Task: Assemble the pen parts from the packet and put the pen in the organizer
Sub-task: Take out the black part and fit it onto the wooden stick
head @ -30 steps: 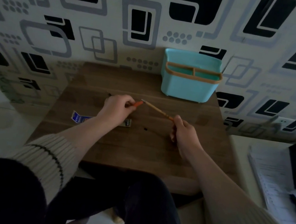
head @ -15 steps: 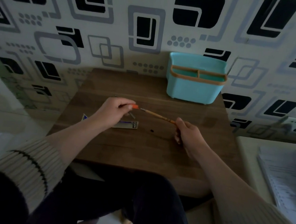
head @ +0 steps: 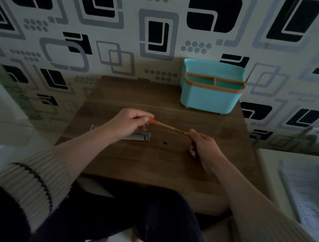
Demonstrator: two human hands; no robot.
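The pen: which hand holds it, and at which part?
Both hands hold the pen. The left hand pinches its orange end; the right hand grips the opposite end. Its middle stays bare, above the table.

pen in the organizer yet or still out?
Out. The pen is held over the table between left hand and right hand; the organizer looks empty.

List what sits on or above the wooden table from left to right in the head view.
Packet → left hand → orange pen piece → pen barrel → right hand. The small black speck lies below the barrel, and the organizer stands far back on the table, so both are left out.
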